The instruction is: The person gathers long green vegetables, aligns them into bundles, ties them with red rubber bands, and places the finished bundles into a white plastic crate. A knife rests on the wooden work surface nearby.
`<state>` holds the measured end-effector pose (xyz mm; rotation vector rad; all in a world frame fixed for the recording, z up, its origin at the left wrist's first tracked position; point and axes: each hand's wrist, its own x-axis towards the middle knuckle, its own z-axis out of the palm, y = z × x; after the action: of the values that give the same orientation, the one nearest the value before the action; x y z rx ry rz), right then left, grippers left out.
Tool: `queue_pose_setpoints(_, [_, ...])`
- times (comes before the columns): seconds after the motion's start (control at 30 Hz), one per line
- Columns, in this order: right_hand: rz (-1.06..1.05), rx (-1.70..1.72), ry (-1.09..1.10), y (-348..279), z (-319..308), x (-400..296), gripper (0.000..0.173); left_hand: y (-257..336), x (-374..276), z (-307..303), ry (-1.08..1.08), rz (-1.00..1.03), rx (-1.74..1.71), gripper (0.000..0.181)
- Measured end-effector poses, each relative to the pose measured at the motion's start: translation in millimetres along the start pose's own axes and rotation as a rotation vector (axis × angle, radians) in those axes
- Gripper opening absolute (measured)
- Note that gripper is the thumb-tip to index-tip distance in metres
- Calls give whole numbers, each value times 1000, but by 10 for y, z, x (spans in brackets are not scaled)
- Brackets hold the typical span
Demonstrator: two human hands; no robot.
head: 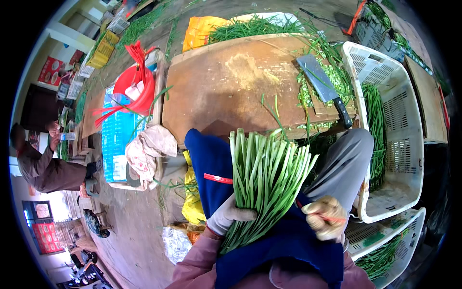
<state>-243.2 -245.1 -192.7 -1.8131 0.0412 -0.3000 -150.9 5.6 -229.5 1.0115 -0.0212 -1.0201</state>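
A bundle of green garlic chives or similar long stalks lies over my lap, its pale cut ends pointing away from me. My left hand, in a light glove, grips it near its lower left. A red tie sticks out at the bundle's left side. My right hand, in a worn yellowish glove, is closed to the right of the bundle, with a thin red strip in its fingers. A cleaver with a black handle rests at the right of the wooden board, among chopped pale green bits.
A white plastic crate with green stalks stands at the right, another crate below it. On the left are a red basin with red strips, a blue crate and a crumpled cloth. Another person is at the far left.
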Motion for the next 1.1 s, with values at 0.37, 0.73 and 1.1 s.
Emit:
queue_pose_setpoints(0.37, [-482,-138,-45,-126,706,1626,12,2241,685,45,-16,135,1370,65])
queue_pose_setpoints(0.73, [-136,-415,-106,1507,1200,2494,13,1998,2175,-873,282,94,1903,94])
queue_pose_setpoints(1.1, [-267,-514,-44,1371,1040,2392,13,1662,2374,-747,538,192,2130,100])
